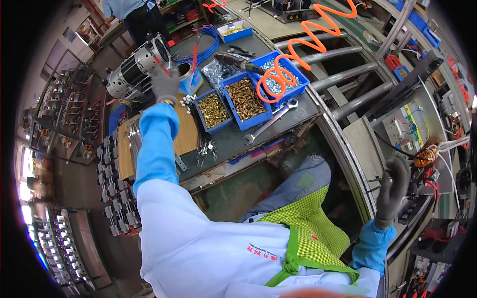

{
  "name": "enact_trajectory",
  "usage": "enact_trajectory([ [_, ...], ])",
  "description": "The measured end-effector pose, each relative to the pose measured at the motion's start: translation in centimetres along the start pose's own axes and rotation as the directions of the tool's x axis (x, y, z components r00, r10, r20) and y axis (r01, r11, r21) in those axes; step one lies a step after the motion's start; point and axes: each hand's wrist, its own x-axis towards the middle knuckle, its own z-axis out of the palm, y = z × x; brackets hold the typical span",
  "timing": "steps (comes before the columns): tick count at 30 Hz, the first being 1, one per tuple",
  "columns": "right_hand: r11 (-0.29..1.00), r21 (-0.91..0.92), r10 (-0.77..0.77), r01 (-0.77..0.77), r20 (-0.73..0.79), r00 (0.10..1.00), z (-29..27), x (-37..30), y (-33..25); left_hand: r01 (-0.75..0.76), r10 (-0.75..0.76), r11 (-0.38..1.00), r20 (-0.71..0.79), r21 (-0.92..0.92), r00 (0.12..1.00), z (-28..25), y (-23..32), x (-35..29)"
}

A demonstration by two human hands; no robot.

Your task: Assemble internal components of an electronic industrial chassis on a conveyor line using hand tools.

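My left hand (165, 84), in a grey glove with a blue sleeve, reaches far out over the bench beside a silver and black electric motor (135, 68) and a small round tin (186, 71); whether it grips anything I cannot tell. My right hand (392, 191), also grey-gloved, is raised by the conveyor frame at the right with its fingers loosely curled and nothing in it. Just beyond it sits an assembly with red, white and orange wiring (426, 158).
Blue bins of brass screws (244, 99) and silver nuts (278, 74) stand on the dark bench, with a spanner (271, 121), an orange coiled air hose (298, 54) and blue cables (208, 42). Roller bars (348, 74) run at right. Another person (134, 15) stands at the far end.
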Motion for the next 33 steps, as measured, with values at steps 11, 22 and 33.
enact_trajectory([
  [11,0.944,0.274,-0.310,0.186,0.535,0.786,11.7,0.4,-5.1,-0.419,0.423,0.884,0.738,-0.208,0.525,-4.5,19.6,-8.0],
  [22,0.982,0.183,-0.089,-0.035,0.629,0.773,10.5,-5.0,-1.6,-0.497,0.484,0.837,0.731,-0.228,0.481,-4.6,20.0,-7.3],
  [33,0.969,0.245,-0.142,-0.016,0.615,0.776,10.7,-6.0,-2.3,-0.208,0.455,0.885,0.679,-0.417,0.576,-4.9,18.8,-5.4],
])
